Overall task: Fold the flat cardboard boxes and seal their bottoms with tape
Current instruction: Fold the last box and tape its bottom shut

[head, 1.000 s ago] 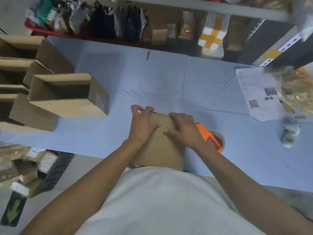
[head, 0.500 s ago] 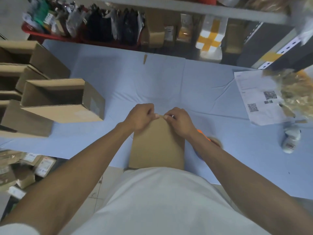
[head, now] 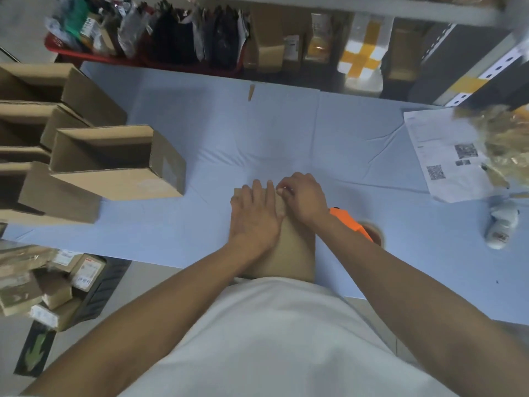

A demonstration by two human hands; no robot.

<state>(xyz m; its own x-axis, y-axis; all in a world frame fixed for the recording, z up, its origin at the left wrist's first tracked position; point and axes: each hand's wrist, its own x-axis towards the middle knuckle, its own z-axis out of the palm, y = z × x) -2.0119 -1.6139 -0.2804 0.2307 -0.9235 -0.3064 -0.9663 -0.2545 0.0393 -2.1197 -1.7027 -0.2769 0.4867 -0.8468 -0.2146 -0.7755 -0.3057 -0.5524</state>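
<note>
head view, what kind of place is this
Probably a small packing or shipping room: folded cardboard boxes stacked on the blue table, an orange tape dispenser, and a printed sheet with QR codes.

Head camera looks steeply down, close over the table (head: 343,133).

This is a packing room or small warehouse. Folded cardboard boxes (head: 114,161) are stacked on a blue table (head: 286,133) beside a shipping sheet (head: 440,156) printed with codes. Behind it, shelves (head: 357,7) hold packaged goods (head: 183,38) and a taped parcel (head: 363,58).
</note>
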